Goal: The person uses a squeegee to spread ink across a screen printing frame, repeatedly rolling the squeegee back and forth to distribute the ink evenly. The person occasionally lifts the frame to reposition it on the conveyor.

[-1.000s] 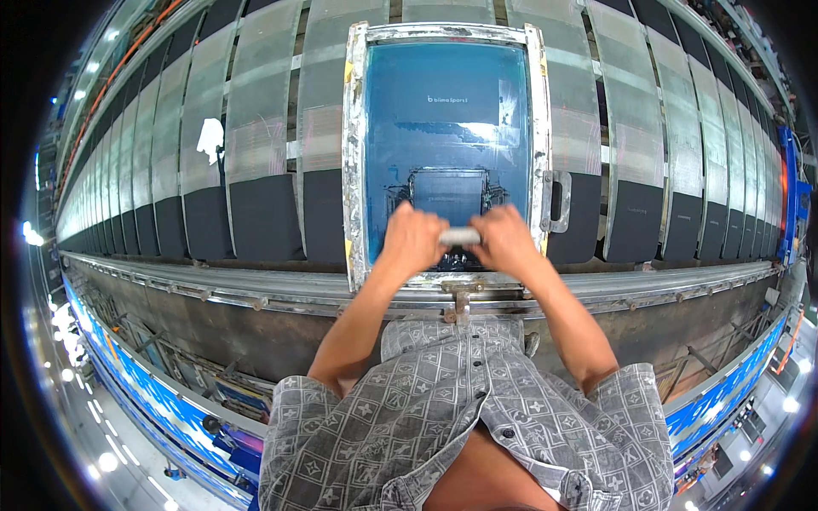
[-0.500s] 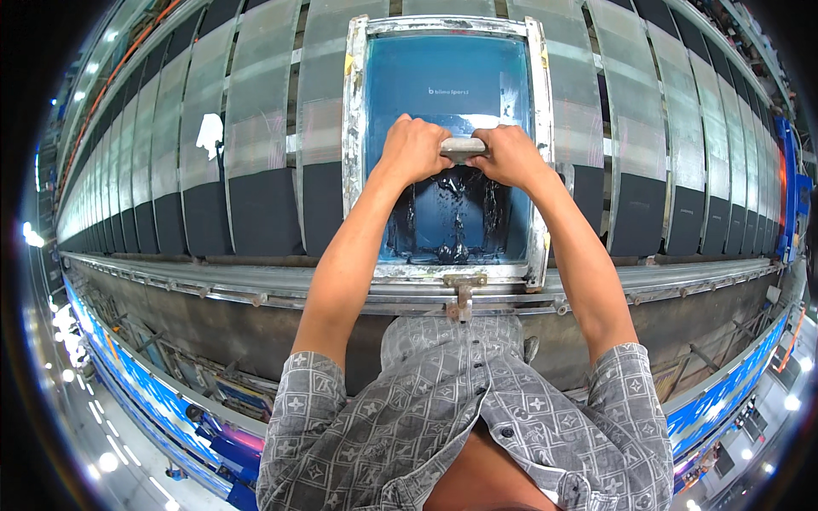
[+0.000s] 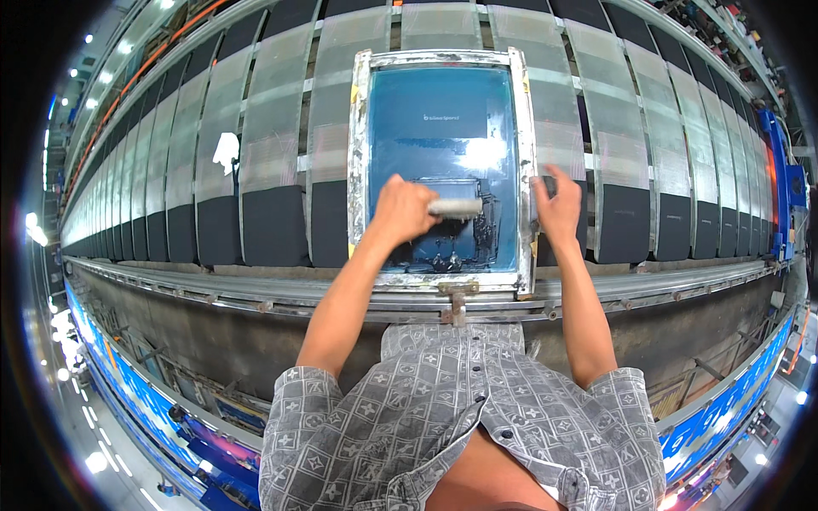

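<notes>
My left hand (image 3: 403,209) is closed around one end of a pale-handled squeegee (image 3: 457,207) over the lower part of a blue printing screen (image 3: 440,104). Dark, glossy ink (image 3: 447,261) lies smeared and pooled beneath and in front of it. A worn, white-stained metal frame (image 3: 360,145) surrounds the screen. Just off its right rail is my right hand (image 3: 560,207), thumb and forefinger apart, beside a small grey piece (image 3: 535,201) at the rail. Whether it touches that piece I cannot tell. The squeegee's blade is mostly hidden.
Long grey boards (image 3: 271,111) with dark fabric pieces (image 3: 273,217) at their near ends run in a row to both sides. A metal rail (image 3: 383,307) crosses in front of me, with a bracket (image 3: 458,294) at the frame. A white scrap (image 3: 226,153) lies on the left.
My right hand has let go of the squeegee and moved to the frame's right side. The left hand alone now holds the squeegee, lower on the screen. The whole view has shifted slightly.
</notes>
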A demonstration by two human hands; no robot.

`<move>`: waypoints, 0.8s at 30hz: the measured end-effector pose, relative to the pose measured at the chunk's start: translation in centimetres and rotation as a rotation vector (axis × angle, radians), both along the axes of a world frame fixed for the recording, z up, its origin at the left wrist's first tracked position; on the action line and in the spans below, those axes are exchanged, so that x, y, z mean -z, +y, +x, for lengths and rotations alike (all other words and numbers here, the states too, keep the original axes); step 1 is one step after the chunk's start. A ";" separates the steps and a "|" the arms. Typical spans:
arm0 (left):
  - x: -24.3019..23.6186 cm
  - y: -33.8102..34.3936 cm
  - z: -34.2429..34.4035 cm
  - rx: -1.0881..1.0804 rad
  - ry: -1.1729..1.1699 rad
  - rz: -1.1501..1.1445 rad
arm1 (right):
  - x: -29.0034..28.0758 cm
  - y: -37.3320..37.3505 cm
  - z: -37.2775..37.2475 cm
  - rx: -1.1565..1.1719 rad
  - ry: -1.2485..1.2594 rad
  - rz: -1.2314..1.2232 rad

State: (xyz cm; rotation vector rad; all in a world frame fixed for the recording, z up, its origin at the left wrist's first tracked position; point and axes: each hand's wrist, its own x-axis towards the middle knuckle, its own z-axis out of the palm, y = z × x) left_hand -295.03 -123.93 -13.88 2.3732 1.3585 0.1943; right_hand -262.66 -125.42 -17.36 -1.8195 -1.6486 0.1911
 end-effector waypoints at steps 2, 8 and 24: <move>-0.5 3.3 0.2 -0.030 -0.004 0.027 | 1.5 1.1 1.9 0.183 0.150 -0.236; 2.7 -1.9 0.2 -0.081 -0.180 0.167 | 4.7 1.8 2.4 0.250 0.492 -0.495; 0.2 -11.3 -21.1 -0.114 -0.060 0.159 | 3.3 0.5 -20.6 0.133 0.692 -0.259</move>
